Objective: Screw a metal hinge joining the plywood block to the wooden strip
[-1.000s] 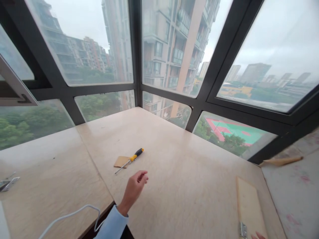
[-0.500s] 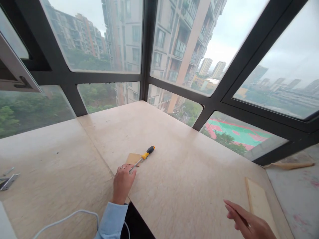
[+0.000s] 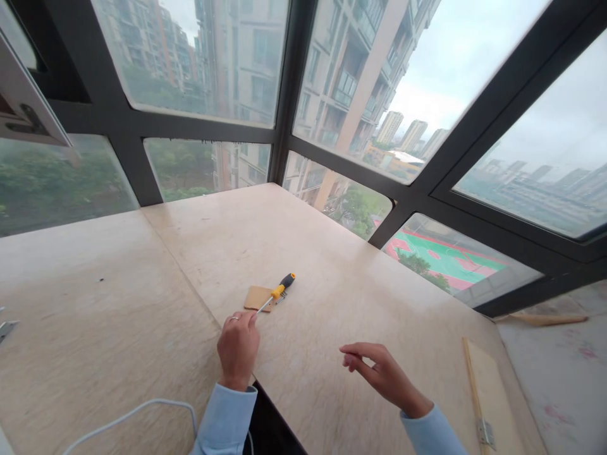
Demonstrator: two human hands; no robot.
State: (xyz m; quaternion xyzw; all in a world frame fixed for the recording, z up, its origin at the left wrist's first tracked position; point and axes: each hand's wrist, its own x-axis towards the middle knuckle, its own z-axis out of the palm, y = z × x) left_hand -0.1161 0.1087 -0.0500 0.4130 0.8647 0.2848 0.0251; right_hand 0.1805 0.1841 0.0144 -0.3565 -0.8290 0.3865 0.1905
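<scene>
On the far left edge of the surface (image 3: pixel 118 297) I see a bit of metal (image 3: pixel 6 328), well away from me. A white cable (image 3: pixel 137 411) loops near my left sleeve. My left hand (image 3: pixel 238 346) is curled, and its fingers pinch the thin metal tip of the screwdriver (image 3: pixel 277 293). The tool is not lifted yet; its yellow and black handle lies across a small wood square (image 3: pixel 258 297). My right hand (image 3: pixel 379 374) floats above the surface, fingers loose and holding nothing. Far right lies a board (image 3: pixel 493 392) with a hinge (image 3: pixel 484 431), untouched. I think the work is only starting.
</scene>
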